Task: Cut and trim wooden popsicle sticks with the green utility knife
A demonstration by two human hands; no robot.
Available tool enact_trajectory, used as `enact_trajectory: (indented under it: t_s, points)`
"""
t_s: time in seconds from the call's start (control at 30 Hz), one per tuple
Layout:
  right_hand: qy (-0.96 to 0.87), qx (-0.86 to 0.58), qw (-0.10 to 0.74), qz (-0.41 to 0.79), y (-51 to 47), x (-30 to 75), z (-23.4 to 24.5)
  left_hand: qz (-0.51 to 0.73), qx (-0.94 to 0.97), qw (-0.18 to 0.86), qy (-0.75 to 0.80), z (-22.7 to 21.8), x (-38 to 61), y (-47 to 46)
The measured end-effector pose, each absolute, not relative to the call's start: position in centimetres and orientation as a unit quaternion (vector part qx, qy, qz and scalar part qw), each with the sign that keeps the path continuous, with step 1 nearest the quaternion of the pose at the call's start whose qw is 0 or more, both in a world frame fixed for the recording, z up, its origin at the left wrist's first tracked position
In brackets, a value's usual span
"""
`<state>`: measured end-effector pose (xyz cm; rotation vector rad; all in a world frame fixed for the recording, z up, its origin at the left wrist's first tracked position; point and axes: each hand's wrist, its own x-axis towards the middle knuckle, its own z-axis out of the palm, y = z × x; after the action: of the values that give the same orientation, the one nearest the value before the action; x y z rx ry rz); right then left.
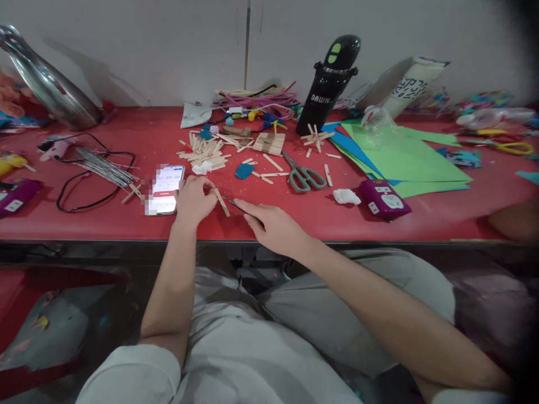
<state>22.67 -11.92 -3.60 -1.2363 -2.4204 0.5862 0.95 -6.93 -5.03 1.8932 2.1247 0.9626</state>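
Your left hand [196, 197], fingers curled inward, pinches a pale flat wooden stick [222, 203] above the red tabletop [126, 227], near its front edge. Your right hand [273, 225], forearm slanting in diagonally, grips a slim dark tool [248, 211] pointed stickward.

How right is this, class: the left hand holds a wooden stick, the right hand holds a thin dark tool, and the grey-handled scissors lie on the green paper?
Not quite: the grey-handled scissors lie on the red table, apart from the green paper, as the head view shows. The left hand holds a wooden stick, and the right hand a thin dark tool.
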Motion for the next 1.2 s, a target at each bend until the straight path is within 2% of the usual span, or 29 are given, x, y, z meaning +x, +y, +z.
enact_trajectory:
  t_s: [0.33, 0.9, 1.2]
  points:
    - [-0.859, -0.428, 0.181, 0.213, -11.9, 22.8, -3.7, 0.331, 0.632, 0.061, 0.698, -5.1, 0.8, -6.9]
    - [-0.869, -0.458, 0.085, 0.168, -13.3, 23.1, -1.6, 0.345, 0.634, 0.067, 0.689, -5.7, 0.7, -6.5]
    - [-0.870, -0.457, 0.083, 0.166, -13.3, 23.0, -1.7, 0.352, 0.643, 0.049, 0.678, -5.9, 0.7, -6.5]
